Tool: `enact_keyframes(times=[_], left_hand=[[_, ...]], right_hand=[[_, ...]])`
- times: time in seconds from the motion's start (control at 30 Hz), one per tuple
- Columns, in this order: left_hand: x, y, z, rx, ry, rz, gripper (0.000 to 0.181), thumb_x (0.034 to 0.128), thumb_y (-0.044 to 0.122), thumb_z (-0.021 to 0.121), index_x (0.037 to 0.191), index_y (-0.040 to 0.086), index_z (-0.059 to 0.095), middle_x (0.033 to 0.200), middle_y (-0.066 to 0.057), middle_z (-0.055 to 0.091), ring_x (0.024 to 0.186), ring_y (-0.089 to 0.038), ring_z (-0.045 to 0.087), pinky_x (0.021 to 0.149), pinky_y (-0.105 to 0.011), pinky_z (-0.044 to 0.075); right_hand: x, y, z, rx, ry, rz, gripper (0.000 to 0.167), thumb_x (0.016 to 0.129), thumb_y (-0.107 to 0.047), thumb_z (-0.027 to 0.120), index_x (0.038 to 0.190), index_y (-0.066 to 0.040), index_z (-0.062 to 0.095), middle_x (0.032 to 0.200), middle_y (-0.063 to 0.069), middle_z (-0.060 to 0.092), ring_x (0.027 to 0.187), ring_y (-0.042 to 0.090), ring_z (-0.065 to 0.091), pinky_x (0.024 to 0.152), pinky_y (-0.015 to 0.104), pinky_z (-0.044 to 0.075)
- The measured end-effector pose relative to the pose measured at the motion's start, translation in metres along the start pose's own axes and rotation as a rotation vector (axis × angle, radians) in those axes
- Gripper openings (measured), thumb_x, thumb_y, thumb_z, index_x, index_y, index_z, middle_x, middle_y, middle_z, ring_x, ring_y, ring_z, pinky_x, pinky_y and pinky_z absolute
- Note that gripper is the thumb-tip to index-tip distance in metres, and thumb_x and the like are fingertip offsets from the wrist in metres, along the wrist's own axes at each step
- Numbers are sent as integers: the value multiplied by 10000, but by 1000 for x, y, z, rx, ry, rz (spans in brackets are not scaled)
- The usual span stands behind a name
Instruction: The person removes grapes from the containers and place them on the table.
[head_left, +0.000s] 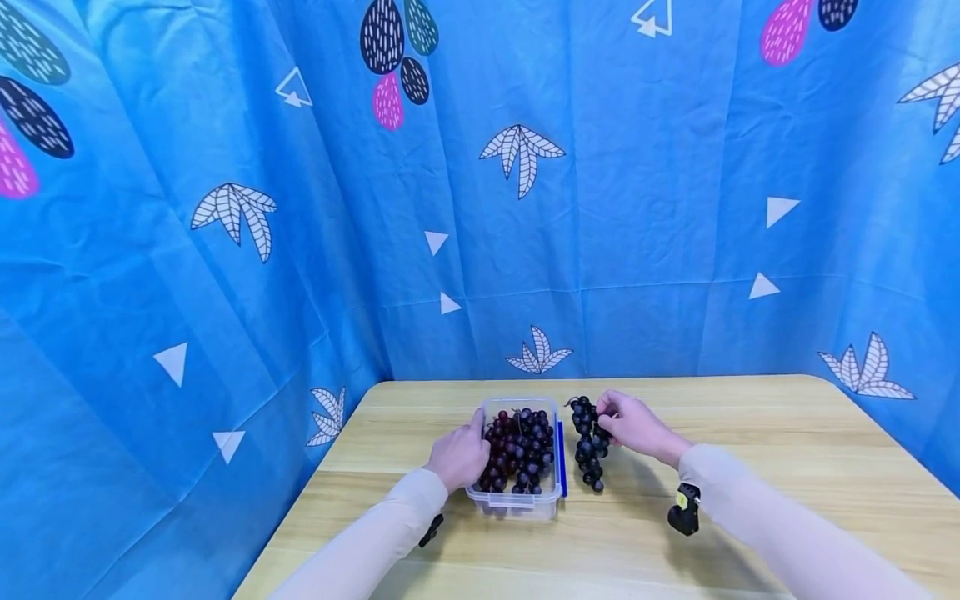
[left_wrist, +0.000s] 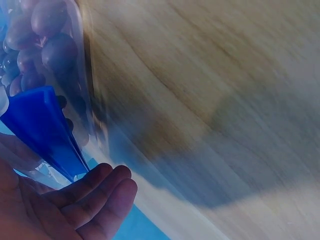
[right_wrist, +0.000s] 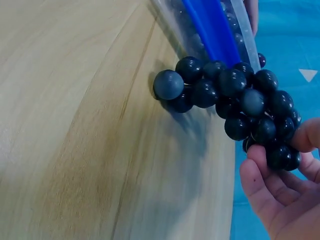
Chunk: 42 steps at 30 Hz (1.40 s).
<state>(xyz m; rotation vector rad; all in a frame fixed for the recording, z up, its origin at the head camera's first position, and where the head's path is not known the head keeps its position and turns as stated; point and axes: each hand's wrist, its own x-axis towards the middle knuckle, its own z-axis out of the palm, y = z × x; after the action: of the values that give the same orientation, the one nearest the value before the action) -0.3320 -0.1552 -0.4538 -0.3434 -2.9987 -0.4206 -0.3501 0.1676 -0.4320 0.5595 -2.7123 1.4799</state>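
Observation:
A clear plastic container (head_left: 517,502) full of dark red and purple grapes (head_left: 517,450) stands on the wooden table. My left hand (head_left: 459,454) rests against its left side, the index finger along the rim; in the left wrist view that hand (left_wrist: 85,205) has its fingers loosely extended beside a blue clip flap (left_wrist: 47,132). Just right of the container, my right hand (head_left: 636,425) pinches a dark bunch of grapes (head_left: 588,446) near its upper part. In the right wrist view the thumb and fingers of the right hand (right_wrist: 282,175) are round one end of the bunch (right_wrist: 232,97).
The light wooden table (head_left: 750,467) extends right and in front of the container. A blue flap (head_left: 562,458) hangs on the container's right side, near the bunch. Behind and left hangs a blue patterned curtain (head_left: 637,233). Black devices (head_left: 684,510) are strapped on both wrists.

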Motion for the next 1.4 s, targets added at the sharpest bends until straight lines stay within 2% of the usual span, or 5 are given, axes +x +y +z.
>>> enact_keyframes(times=[0.17,0.43,0.83,1.1,1.4], left_hand=[[0,2,-1,-7,6,3,658,1002,246,442,1604,85,229,1112,-157,704,611,-162,537,494,-331,442],[-1,2,1,10,10,1,644,997,255,433,1592,82,257,961,-119,695,588,-160,522,484,-339,426],[-2,5,-2,-3,3,-8,655,1003,258,437,1600,80,235,948,-110,688,566,-161,510,482,-338,425],[-4,3,-2,-15,-7,-17,667,1005,257,439,1607,79,215,900,-87,670,545,-162,495,473,-336,419],[-2,2,-1,-17,6,-18,671,1000,263,449,1606,88,218,955,-112,686,569,-168,504,479,-348,416]], right_hand=[[4,7,5,-42,22,-1,67,936,26,550,995,9,575,927,121,615,626,223,601,549,313,532],[6,13,14,-88,7,45,80,949,32,556,1002,3,609,981,135,634,692,216,605,589,291,531],[5,16,19,-54,-15,108,210,1033,-99,491,1122,2,652,937,112,649,667,255,613,614,370,528],[1,9,26,31,-126,209,548,992,-403,609,1401,-53,514,819,155,646,662,279,642,640,398,583],[-3,0,36,25,-171,271,829,906,-317,740,1566,-112,282,816,181,645,671,280,650,634,392,593]])
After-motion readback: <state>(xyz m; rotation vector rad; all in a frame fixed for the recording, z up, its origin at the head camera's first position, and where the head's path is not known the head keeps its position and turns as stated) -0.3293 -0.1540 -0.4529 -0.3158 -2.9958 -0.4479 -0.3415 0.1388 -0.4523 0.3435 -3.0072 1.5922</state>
